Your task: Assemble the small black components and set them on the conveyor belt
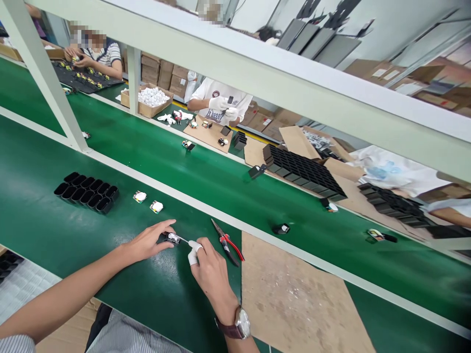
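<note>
My left hand [151,241] steadies a small black plastic case [167,236] on the green bench, with the case between thumb and fingers. A circuit board with a white top [172,238] shows at the case's opening. My right hand [208,264] wears white finger cots and pinches a thin light-coloured rod-like tool [183,240]; its tip reaches the board, and its exact kind is unclear. Red-and-black long-nose pliers [227,243] lie right of my right hand. Beyond my left hand sit two loose circuit boards, one board [156,206] nearer and another board [140,196] farther left.
Several black cases [86,191] stand in rows at left. A brown board [294,294] lies at right. A pale rail [176,196] separates my bench from the green conveyor [221,181], which carries scattered parts. Overhead runs a white beam [257,63]. Co-workers sit opposite beside stacked cases [301,171].
</note>
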Tool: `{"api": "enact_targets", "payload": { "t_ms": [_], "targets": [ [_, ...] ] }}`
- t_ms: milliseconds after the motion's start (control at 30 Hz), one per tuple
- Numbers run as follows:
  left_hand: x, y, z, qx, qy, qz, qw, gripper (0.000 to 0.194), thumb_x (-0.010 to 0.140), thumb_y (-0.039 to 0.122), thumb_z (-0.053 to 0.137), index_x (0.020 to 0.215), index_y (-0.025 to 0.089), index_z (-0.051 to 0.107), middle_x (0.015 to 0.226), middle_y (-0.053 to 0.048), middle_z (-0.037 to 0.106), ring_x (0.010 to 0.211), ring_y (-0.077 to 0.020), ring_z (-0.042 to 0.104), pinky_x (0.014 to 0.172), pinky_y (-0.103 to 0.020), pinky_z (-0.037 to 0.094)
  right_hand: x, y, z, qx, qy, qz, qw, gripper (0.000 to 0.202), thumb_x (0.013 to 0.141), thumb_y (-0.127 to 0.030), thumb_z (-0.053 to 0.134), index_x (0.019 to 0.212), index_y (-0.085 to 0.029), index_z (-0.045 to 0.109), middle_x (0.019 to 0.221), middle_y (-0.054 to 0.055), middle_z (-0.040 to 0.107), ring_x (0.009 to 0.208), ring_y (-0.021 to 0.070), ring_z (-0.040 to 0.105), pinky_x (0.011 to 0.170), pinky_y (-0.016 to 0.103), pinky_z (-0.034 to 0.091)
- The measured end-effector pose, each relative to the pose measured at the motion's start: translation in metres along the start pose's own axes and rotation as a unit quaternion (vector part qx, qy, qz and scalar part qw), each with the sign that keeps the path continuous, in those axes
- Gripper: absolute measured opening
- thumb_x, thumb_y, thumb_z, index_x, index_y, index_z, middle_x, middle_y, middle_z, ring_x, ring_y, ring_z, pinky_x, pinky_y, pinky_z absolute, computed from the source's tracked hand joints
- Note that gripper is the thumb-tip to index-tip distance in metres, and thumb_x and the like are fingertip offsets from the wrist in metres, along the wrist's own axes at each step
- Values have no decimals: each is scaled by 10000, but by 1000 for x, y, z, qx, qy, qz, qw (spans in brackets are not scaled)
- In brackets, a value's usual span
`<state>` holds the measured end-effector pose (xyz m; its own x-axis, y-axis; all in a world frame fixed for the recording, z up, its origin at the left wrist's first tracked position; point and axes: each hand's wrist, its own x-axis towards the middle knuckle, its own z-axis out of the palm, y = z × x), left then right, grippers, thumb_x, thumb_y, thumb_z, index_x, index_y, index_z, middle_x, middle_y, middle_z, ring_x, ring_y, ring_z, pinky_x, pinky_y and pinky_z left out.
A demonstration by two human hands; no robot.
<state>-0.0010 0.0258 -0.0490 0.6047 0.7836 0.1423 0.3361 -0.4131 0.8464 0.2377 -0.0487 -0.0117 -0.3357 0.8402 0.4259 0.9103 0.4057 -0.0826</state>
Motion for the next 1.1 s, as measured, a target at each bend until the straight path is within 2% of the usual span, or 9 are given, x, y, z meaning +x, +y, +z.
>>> {"api": "enact_targets", "payload": {
  "t_ms": [300,467,600,700,767,833,900,1000,1100],
  "targets": [
    [-1,2,0,8,2,2,1000,660,987,291,650,1546,326,300,1283,-26,705,1212,-220,664,1080,-415,520,6,0,-5,7,-5,-9,1000,234,962,-74,444,871,-190,626,984,71,639,692,170,580,579,319,435],
    [-2,1,1,25,10,-14,1000,501,989,364,655,1438,279,449,1309,-76,684,1203,-258,674,1027,-416,559,5,1,-8,-6,-8,-17,1000,264,955,-54,441,816,-199,613,963,69,634,675,161,566,582,313,428],
    [1,2,-2,56,-1,65,996,257,1032,346,588,1270,252,621,1224,-88,699,1142,-248,676,1008,-408,569,8,-1,-7,-8,-13,-29,999,276,945,-44,433,796,-198,606,947,73,629,673,168,566,586,316,436],
    [3,3,-5,62,1,136,989,231,1054,331,556,1235,243,670,1222,-100,713,1163,-249,656,1029,-418,558,7,3,-11,5,-12,-21,1000,264,943,-42,445,840,-195,634,961,70,639,686,167,586,589,310,438],
    [4,3,-4,66,7,149,987,236,1052,337,563,1237,243,675,1230,-100,714,1158,-247,659,1027,-416,559,2,10,-11,16,3,4,1000,244,955,-63,461,945,-191,669,982,65,651,705,165,608,591,300,445],
    [3,1,-3,69,6,136,988,233,1051,339,565,1238,244,667,1224,-96,713,1156,-247,666,1022,-407,561,-5,19,-8,20,20,36,999,245,973,-93,469,1068,-184,676,996,59,661,715,165,621,587,294,452],
    [1,-2,0,69,8,91,993,256,1042,347,579,1270,243,626,1227,-93,704,1133,-250,686,986,-396,579,-15,28,0,13,28,62,998,258,985,-111,462,1128,-177,667,999,57,667,722,169,626,591,295,463],
    [-3,-6,2,66,18,21,997,343,1009,367,623,1320,246,541,1270,-90,681,1101,-257,710,926,-388,602,-31,38,14,-6,24,73,997,257,977,-111,455,1110,-173,666,982,65,666,791,204,643,676,322,512],
    [-6,-6,3,72,13,7,997,381,996,374,639,1336,262,506,1310,-83,662,1152,-266,696,959,-404,593,-41,42,24,-25,11,70,997,260,951,-92,458,1093,-174,660,949,77,655,877,248,644,795,381,538]
  ]
}}
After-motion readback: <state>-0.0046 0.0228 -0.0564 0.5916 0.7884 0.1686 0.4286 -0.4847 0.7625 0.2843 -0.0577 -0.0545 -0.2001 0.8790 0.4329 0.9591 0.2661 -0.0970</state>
